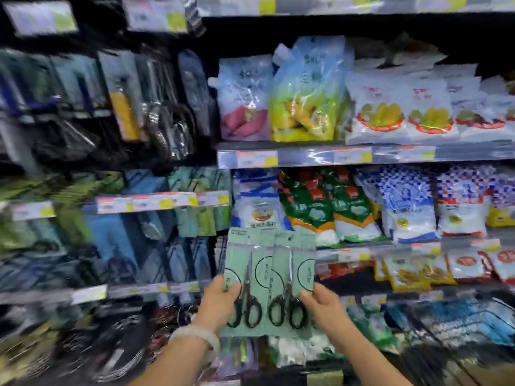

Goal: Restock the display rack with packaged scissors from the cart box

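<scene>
I hold two packs of scissors upright, side by side, in front of the shelves. Each is a pale green card with black-handled scissors. My left hand [220,302] grips the left pack [245,263] at its lower left edge, thumb on the front. My right hand [323,305] grips the right pack [295,263] at its lower right edge. The display rack [111,201] with hanging tool packs fills the blurred left half of the view. The cart box does not show clearly.
Shelves of bagged food [348,210] stand at the right, with price-tag rails [320,157] along their edges. A wire cart basket [459,324] holding blue packs sits at the lower right. Dark wire goods [117,344] hang low on the left.
</scene>
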`<state>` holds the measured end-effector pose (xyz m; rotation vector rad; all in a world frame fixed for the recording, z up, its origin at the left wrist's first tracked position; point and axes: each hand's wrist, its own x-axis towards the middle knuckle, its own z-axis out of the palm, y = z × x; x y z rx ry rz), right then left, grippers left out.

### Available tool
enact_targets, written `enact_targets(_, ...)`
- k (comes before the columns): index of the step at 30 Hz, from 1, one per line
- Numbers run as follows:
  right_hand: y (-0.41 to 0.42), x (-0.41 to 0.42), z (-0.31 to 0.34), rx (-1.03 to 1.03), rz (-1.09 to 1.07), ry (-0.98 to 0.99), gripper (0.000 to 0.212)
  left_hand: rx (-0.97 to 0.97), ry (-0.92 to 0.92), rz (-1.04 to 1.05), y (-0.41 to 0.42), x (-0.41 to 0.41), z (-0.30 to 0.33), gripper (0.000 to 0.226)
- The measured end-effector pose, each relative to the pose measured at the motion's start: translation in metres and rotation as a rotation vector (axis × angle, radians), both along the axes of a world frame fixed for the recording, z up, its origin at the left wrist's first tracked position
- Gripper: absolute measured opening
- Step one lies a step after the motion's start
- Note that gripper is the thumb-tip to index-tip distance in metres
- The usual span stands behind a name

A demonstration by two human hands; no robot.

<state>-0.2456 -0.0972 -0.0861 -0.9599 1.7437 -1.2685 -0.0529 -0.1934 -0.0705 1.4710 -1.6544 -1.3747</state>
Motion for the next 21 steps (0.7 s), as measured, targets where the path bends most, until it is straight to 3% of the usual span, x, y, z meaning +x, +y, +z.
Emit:
enact_targets(9, -0.121, 0.186, 0.004, 0.063, 0.471, 0.172, 0.012, 0.094, 0.023, 0.495, -0.021, 0.209, -0.005, 0.048)
enact_targets(14, -0.182, 0.278, -0.005, 0.128, 0.629, 0.181, 0.01, 0.099, 0.056, 0.68, -0.038, 0.293, -0.01, 0.014)
enact_targets(17, -0.22, 0.328, -0.013, 0.127, 0.667, 0.194, 0.018, 0.099, 0.067, 0.746, -0.061, 0.339, -0.013, 0.024)
enact_targets(21, -0.272, 0.388, -0.01, 0.151, 0.716, 0.183, 0.017, 0.075, 0.062, 0.805, -0.106, 0.396, -0.003, 0.011)
